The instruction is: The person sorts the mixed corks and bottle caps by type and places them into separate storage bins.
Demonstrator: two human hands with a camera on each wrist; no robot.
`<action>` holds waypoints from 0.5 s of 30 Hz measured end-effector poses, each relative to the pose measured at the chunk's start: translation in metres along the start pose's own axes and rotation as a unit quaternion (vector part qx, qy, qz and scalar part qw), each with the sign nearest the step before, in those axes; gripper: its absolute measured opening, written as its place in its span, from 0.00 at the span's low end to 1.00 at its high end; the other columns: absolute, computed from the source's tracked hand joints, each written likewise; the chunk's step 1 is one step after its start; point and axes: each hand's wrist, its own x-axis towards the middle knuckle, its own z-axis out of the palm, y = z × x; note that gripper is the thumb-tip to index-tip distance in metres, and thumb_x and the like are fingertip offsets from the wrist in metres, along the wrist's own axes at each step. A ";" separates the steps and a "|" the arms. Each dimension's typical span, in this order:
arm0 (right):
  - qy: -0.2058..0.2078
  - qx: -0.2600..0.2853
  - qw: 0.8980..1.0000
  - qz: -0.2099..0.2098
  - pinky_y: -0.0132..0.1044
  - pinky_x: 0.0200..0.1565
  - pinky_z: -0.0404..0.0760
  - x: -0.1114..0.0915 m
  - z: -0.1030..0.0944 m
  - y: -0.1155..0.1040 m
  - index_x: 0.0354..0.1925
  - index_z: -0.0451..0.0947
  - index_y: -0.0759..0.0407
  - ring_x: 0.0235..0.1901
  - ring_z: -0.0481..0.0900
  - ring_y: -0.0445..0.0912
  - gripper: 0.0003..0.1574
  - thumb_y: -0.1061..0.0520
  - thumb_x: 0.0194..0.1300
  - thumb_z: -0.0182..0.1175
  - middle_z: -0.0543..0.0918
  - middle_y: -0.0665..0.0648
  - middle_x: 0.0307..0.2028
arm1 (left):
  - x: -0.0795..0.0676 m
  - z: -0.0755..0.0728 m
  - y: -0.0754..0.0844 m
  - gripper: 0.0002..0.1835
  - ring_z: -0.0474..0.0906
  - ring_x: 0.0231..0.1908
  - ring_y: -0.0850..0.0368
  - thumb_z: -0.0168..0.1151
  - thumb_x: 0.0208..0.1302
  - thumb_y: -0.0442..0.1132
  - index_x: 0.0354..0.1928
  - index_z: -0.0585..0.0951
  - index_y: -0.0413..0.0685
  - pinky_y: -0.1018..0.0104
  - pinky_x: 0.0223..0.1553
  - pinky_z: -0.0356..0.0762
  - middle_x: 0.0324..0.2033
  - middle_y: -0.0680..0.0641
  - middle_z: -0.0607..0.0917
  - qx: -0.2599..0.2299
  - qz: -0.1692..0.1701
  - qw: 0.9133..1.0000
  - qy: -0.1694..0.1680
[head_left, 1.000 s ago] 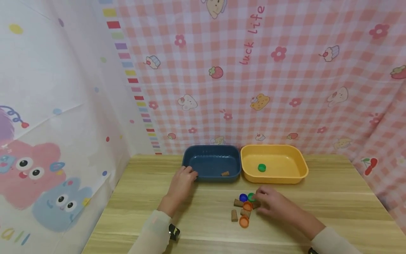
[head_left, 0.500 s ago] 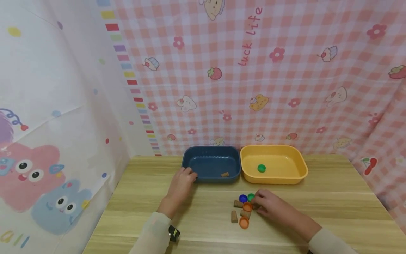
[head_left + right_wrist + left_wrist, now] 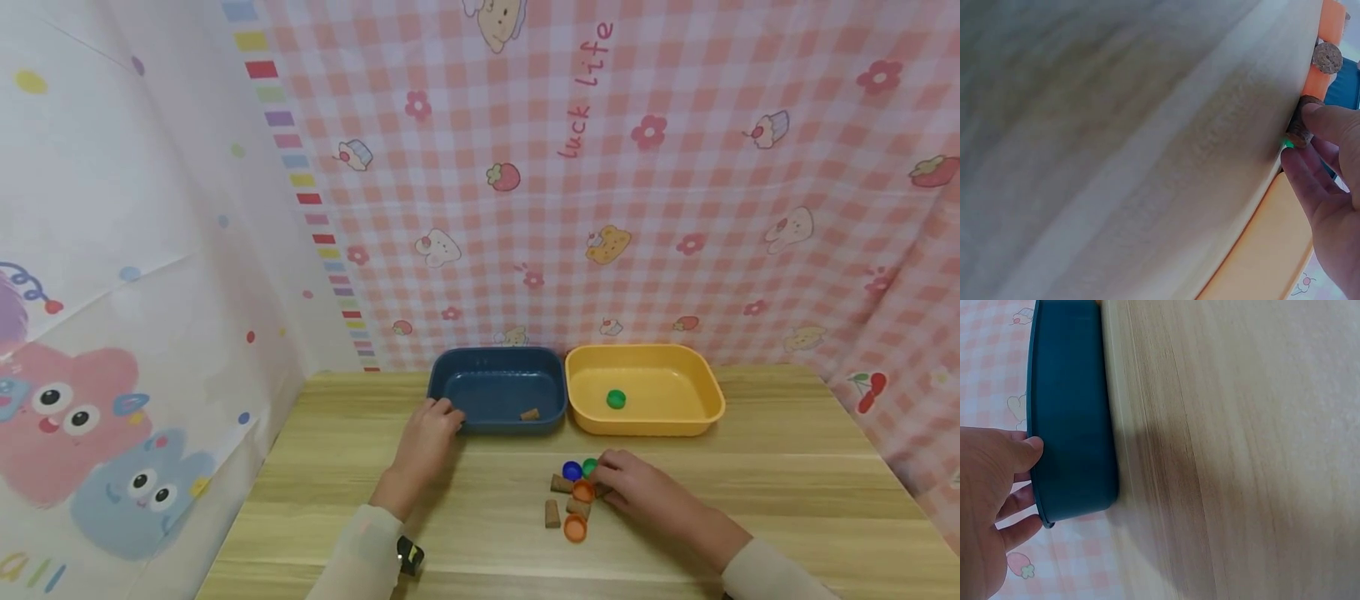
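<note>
My left hand (image 3: pixel 427 442) grips the near left corner of a dark blue basin (image 3: pixel 1072 412), thumb over the rim and fingers on its inner side. My right hand (image 3: pixel 637 492) is at the right of a small cluster on the table. There it pinches a brown cork (image 3: pixel 1300 125) between thumb and fingers, low at the tabletop. Beside it lie a green bottle cap (image 3: pixel 589 467), a blue bottle cap (image 3: pixel 572 472) and two orange bottle caps (image 3: pixel 575 528). Several more corks (image 3: pixel 552 514) lie among them.
One cork (image 3: pixel 530 414) lies inside the blue basin. A yellow basin (image 3: pixel 675 392) stands to its right, with a green cap (image 3: pixel 617 399) in it. Behind both hangs a pink checked cloth (image 3: pixel 480 275). The wooden table (image 3: pixel 480 550) extends toward the front.
My right hand has shifted slightly toward the cluster and its fingers have come down onto the cork at the right. The left hand stays on the blue basin's rim.
</note>
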 end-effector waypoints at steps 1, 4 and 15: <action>-0.001 0.002 1.000 0.002 0.34 0.43 0.84 0.001 0.000 0.000 0.43 0.83 0.49 0.42 0.77 0.40 0.18 0.63 0.55 0.77 0.79 0.46 0.42 | 0.000 0.000 0.000 0.02 0.72 0.28 0.52 0.73 0.60 0.32 0.35 0.89 0.46 0.59 0.35 0.76 0.28 0.48 0.82 0.002 0.000 1.000 0.001; -0.006 0.007 1.000 0.004 0.33 0.42 0.84 0.002 -0.001 0.000 0.43 0.84 0.50 0.41 0.77 0.39 0.18 0.63 0.56 0.77 0.78 0.46 0.41 | 0.001 -0.001 -0.001 0.02 0.73 0.29 0.52 0.73 0.61 0.33 0.36 0.89 0.46 0.59 0.35 0.76 0.29 0.48 0.83 0.005 -0.001 1.000 -0.002; -0.006 0.025 1.000 0.010 0.34 0.44 0.85 0.001 -0.005 -0.002 0.46 0.85 0.49 0.42 0.79 0.39 0.19 0.65 0.58 0.74 0.80 0.46 0.43 | 0.000 -0.001 0.000 0.02 0.73 0.29 0.52 0.73 0.61 0.33 0.35 0.89 0.46 0.60 0.35 0.76 0.29 0.48 0.82 0.004 -0.002 1.000 -0.007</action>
